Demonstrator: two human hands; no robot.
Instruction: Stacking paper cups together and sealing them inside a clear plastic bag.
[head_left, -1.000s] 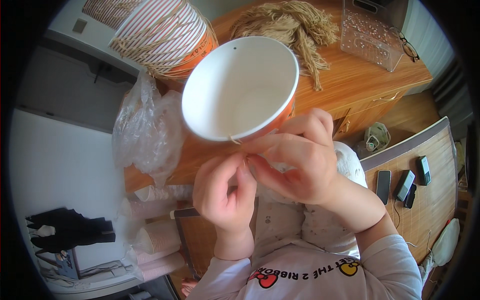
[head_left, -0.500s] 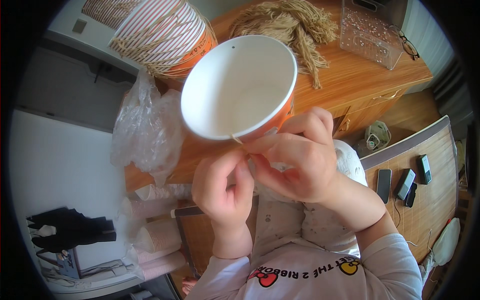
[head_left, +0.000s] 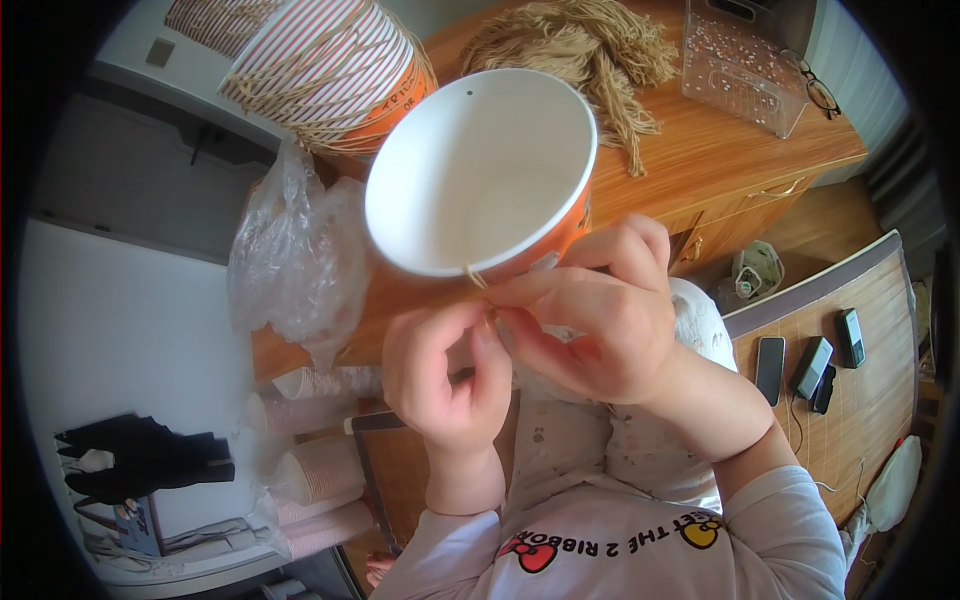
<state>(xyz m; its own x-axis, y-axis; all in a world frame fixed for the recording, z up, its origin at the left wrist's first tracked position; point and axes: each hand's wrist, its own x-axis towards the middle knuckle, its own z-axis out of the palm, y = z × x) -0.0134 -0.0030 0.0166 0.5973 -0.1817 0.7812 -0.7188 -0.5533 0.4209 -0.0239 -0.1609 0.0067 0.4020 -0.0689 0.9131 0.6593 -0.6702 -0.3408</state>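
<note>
The cup (head_left: 480, 170) is a paper bowl-shaped container: smooth white inside, orange outside, with a thin rolled rim and one small punched hole near the far rim. It is held tilted, mouth toward the camera, above the near edge of the tabletop (head_left: 700, 150) and just over both hands.

A short tan string (head_left: 476, 279) of twisted fibre crosses the near rim of the cup and runs down between the fingertips.

The right hand (head_left: 600, 320) supports the cup from below at its near wall, thumb and forefinger pinched together on the string. The left hand (head_left: 445, 375) is curled, its fingertips closed against the right fingertips at the same spot; whether it grips the string itself is not clear from this angle.

On the wooden tabletop lie a loose bundle of matching tan cords (head_left: 590, 50), a nested stack of striped cups (head_left: 320, 70) lying on its side, a crinkled clear plastic bag (head_left: 290, 260), and a clear plastic box (head_left: 740, 65).
</note>
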